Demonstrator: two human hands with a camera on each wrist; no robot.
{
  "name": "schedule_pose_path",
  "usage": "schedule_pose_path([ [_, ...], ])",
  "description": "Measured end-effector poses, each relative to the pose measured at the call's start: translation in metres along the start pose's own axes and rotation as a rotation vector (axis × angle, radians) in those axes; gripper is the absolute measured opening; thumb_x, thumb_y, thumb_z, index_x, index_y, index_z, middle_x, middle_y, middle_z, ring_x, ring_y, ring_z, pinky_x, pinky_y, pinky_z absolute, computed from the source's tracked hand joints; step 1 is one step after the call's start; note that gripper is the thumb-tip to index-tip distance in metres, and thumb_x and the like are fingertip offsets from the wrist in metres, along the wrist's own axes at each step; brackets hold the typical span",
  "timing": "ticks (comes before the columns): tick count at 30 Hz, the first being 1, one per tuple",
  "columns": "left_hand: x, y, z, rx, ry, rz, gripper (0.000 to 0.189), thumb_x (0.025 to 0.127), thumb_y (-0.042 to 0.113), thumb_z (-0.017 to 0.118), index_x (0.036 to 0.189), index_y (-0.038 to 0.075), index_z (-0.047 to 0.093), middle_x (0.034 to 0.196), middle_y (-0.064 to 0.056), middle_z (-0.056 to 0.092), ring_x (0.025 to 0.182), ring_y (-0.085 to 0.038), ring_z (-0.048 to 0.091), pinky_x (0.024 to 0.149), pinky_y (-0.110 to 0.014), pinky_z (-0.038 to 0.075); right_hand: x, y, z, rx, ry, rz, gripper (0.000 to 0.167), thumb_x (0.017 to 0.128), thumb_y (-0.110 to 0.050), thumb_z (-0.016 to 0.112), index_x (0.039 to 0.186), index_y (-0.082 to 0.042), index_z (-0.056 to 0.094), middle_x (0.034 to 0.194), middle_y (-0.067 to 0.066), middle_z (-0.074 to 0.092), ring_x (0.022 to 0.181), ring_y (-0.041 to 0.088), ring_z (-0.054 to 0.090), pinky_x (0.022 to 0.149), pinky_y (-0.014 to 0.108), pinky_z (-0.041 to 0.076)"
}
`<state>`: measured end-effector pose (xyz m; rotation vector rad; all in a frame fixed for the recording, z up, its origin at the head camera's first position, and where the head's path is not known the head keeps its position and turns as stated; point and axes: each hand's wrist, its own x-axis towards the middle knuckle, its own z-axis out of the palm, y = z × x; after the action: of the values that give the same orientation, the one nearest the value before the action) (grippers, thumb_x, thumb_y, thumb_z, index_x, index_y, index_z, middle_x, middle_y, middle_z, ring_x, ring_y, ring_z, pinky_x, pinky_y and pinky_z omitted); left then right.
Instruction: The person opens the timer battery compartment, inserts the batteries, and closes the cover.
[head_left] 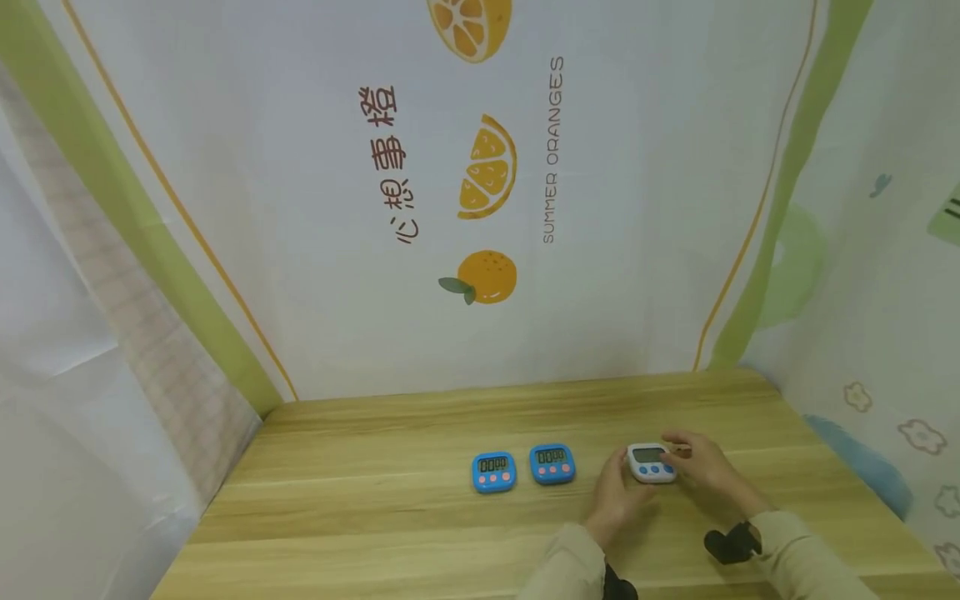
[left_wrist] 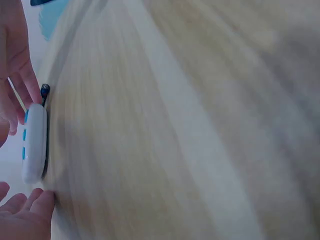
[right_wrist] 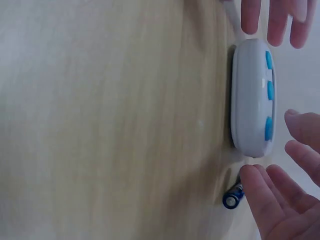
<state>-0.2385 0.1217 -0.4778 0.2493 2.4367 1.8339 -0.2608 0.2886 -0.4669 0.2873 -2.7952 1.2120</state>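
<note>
A white digital timer (head_left: 651,463) with blue buttons lies on the wooden table, and its display looks blank. My left hand (head_left: 618,497) is at the timer's left side; in the left wrist view its fingers (left_wrist: 42,207) are slightly apart from the casing. On the other side is my right hand (head_left: 708,468), its fingers loosely bent around the timer's right end without gripping it. A dark blue cylindrical battery (right_wrist: 232,197) lies by the right fingertips, partly hidden behind them in the right wrist view.
Two blue timers with pink buttons, one further left (head_left: 493,472) and one nearer (head_left: 552,464), lie left of my hands with digits on their displays. A printed curtain (head_left: 600,325) hangs behind the wooden table (head_left: 337,500), with more cloth at both sides.
</note>
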Motion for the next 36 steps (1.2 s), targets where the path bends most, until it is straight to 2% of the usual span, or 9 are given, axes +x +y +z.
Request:
schedule_pose_path([
  [6, 0.008, 0.000, 0.000, 0.047, -0.020, 0.008, 0.056, 0.074, 0.005, 0.069, 0.124, 0.000, 0.044, 0.124, -0.016, 0.047, 0.115, -0.032, 0.043, 0.097, -0.040, 0.036, 0.001, 0.002, 0.003, 0.034, -0.008, 0.046, 0.041, 0.083, -0.007, 0.060, 0.115, 0.015, 0.046, 0.113, 0.032, 0.048, 0.097, 0.041, 0.051, 0.079, 0.044, 0.048],
  [12, 0.010, -0.001, 0.000, 0.065, -0.051, -0.004, 0.057, 0.071, 0.003, 0.070, 0.122, 0.001, 0.047, 0.123, -0.014, 0.049, 0.115, -0.030, 0.044, 0.097, -0.037, 0.036, -0.003, 0.004, 0.004, 0.156, -0.049, 0.112, 0.052, 0.077, -0.003, 0.064, 0.119, 0.016, 0.041, 0.114, 0.031, 0.047, 0.097, 0.036, 0.052, 0.075, 0.033, 0.051],
  [16, 0.012, -0.003, -0.001, 0.072, -0.035, 0.019, 0.055, 0.069, 0.002, 0.070, 0.120, 0.000, 0.049, 0.114, -0.013, 0.053, 0.107, -0.028, 0.049, 0.093, -0.034, 0.040, -0.004, 0.004, 0.002, 0.168, -0.093, 0.069, 0.057, 0.072, -0.003, 0.069, 0.118, 0.017, 0.041, 0.112, 0.031, 0.048, 0.094, 0.034, 0.054, 0.071, 0.029, 0.051],
  [19, 0.013, -0.005, -0.003, 0.076, -0.013, 0.040, 0.053, 0.067, 0.001, 0.071, 0.116, 0.000, 0.051, 0.104, -0.008, 0.055, 0.093, -0.022, 0.054, 0.083, -0.028, 0.045, -0.005, 0.004, 0.000, 0.167, -0.126, 0.040, 0.059, 0.071, -0.006, 0.071, 0.117, 0.018, 0.042, 0.109, 0.029, 0.049, 0.090, 0.030, 0.055, 0.068, 0.027, 0.051],
  [21, 0.013, -0.007, -0.003, 0.073, 0.000, 0.045, 0.052, 0.066, 0.001, 0.072, 0.114, 0.000, 0.053, 0.098, -0.005, 0.054, 0.085, -0.018, 0.053, 0.076, -0.024, 0.045, -0.005, 0.005, -0.001, 0.193, -0.155, 0.046, 0.061, 0.071, -0.007, 0.071, 0.118, 0.018, 0.041, 0.109, 0.028, 0.049, 0.089, 0.028, 0.055, 0.068, 0.026, 0.051],
  [25, 0.012, -0.010, -0.005, 0.067, 0.028, 0.070, 0.051, 0.063, -0.001, 0.075, 0.109, 0.000, 0.055, 0.093, -0.002, 0.049, 0.077, -0.013, 0.050, 0.066, -0.019, 0.044, -0.005, 0.006, 0.000, 0.219, -0.216, 0.012, 0.064, 0.072, -0.012, 0.071, 0.118, 0.019, 0.039, 0.111, 0.032, 0.046, 0.092, 0.034, 0.056, 0.070, 0.028, 0.052],
  [29, 0.010, -0.015, -0.010, 0.079, 0.030, 0.093, 0.053, 0.061, -0.002, 0.078, 0.109, -0.002, 0.055, 0.092, -0.001, 0.047, 0.075, -0.011, 0.050, 0.065, -0.017, 0.045, -0.007, 0.007, 0.003, 0.208, -0.246, -0.020, 0.065, 0.072, -0.016, 0.072, 0.118, 0.017, 0.041, 0.113, 0.034, 0.045, 0.095, 0.038, 0.054, 0.072, 0.030, 0.052],
  [36, 0.008, -0.019, -0.016, 0.104, -0.007, 0.104, 0.053, 0.060, 0.001, 0.080, 0.108, -0.003, 0.057, 0.090, 0.001, 0.046, 0.074, -0.008, 0.051, 0.065, -0.015, 0.046, -0.012, 0.006, 0.006, 0.195, -0.256, -0.030, 0.064, 0.072, -0.017, 0.073, 0.118, 0.016, 0.042, 0.111, 0.031, 0.049, 0.092, 0.035, 0.056, 0.069, 0.028, 0.052],
])
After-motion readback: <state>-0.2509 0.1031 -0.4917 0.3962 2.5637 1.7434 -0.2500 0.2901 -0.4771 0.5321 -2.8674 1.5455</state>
